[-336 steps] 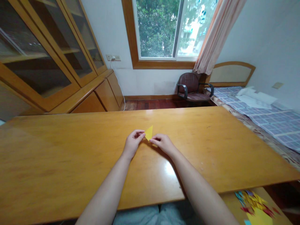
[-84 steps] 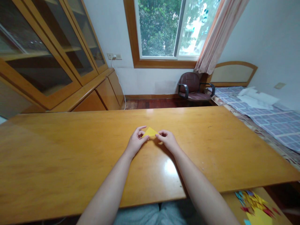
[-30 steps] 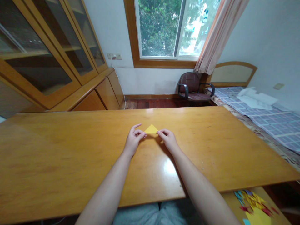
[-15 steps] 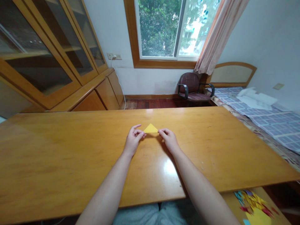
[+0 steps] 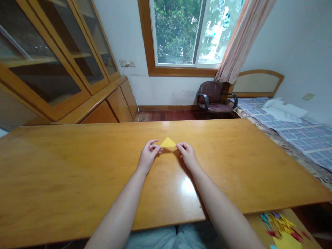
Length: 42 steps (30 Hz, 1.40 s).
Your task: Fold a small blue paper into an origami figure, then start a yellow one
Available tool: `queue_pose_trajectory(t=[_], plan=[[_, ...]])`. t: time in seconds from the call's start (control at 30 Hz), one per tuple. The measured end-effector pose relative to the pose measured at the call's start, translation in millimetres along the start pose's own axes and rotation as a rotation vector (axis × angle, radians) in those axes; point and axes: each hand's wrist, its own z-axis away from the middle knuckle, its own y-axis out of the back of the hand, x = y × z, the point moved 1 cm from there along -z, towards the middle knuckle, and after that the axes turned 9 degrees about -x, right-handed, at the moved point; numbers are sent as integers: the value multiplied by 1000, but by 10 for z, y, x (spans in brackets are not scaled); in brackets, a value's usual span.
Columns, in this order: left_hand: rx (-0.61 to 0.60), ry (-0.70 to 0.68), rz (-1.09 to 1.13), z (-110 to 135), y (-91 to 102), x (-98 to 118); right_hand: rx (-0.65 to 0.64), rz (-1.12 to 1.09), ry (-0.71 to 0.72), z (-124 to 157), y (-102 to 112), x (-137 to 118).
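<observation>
A small yellow paper triangle (image 5: 168, 143) is held just above the wooden table (image 5: 77, 162), its point facing away from me. My left hand (image 5: 148, 156) pinches the triangle's left corner with thumb and fingers closed. My right hand (image 5: 187, 155) pinches the right corner the same way. Both forearms reach in from the near edge.
A pile of coloured paper pieces (image 5: 281, 228) lies on a lower surface at the bottom right. Beyond the table stand a dark chair (image 5: 214, 98), a bed (image 5: 290, 128) on the right and glass-fronted wooden cabinets (image 5: 52, 65) on the left. A window (image 5: 189, 33) faces me.
Over eleven seconds the yellow paper turned from standing upright between my fingers to a wide triangle held by its two corners. In the last second hands and paper stayed almost still.
</observation>
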Motion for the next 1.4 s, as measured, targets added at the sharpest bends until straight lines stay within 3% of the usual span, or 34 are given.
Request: queue_pose_trajectory(t=[0.47, 0.83, 1.2, 1.4], plan=[[20, -18, -44, 6, -1, 38, 50, 212, 126, 33, -12, -91], [-88, 33, -125, 15, -50, 4, -40, 252, 169, 44, -49, -131], [-142, -4, -173, 39, -57, 28, -189, 126, 69, 67, -77, -107], [-119, -2, -172, 36, -61, 45, -168, 68, 21, 65, -60, -89]])
